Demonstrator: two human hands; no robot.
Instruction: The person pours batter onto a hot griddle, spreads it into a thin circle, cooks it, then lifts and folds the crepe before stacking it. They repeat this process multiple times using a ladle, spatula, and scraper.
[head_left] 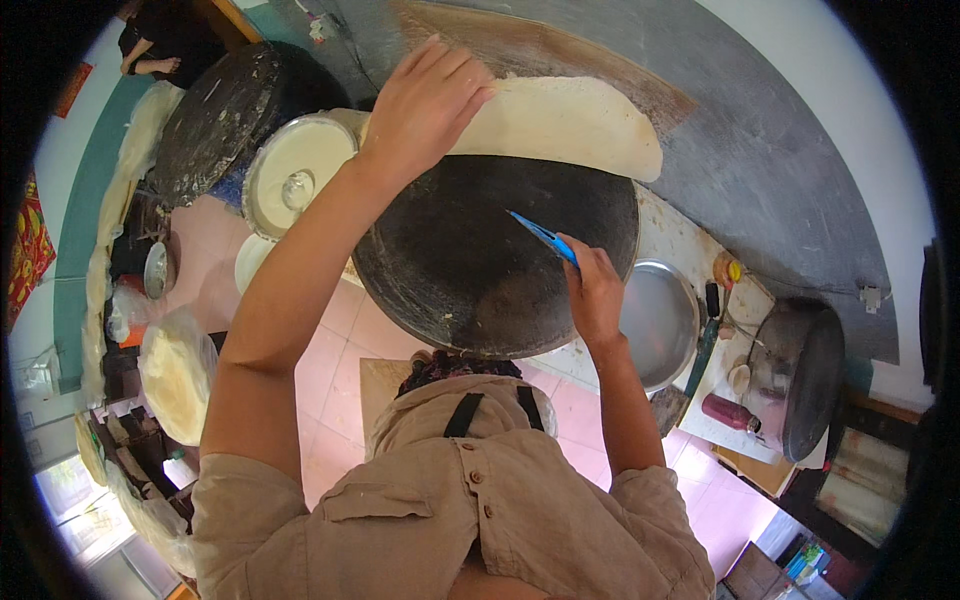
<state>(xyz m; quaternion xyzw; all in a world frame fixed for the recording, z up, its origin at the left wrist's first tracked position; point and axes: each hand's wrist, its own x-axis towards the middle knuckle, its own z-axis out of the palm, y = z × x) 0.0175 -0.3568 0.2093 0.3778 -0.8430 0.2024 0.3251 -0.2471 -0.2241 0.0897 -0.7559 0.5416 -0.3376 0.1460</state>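
A round black griddle (480,260) lies in front of me. My left hand (430,105) is raised over its far left side, fingers closed on the edge of a large thin pancake (570,120). The pale pancake stretches to the right along the griddle's far rim, lifted off most of the dark surface. In my right hand (592,290), above the griddle's right part, is a slim blue scraper (545,238), seen nearly edge-on, its tip pointing to the far left. The fingers wrap around its near end. My left fingertips are partly hidden behind the hand.
A pot of pale batter (325,150) stands left of the griddle, by my left forearm. To the right are a metal basin (660,325), a black-handled knife (711,300) and a dark red bottle (730,412). Stacked pancakes (178,375) sit at left. Another person (165,50) is far left.
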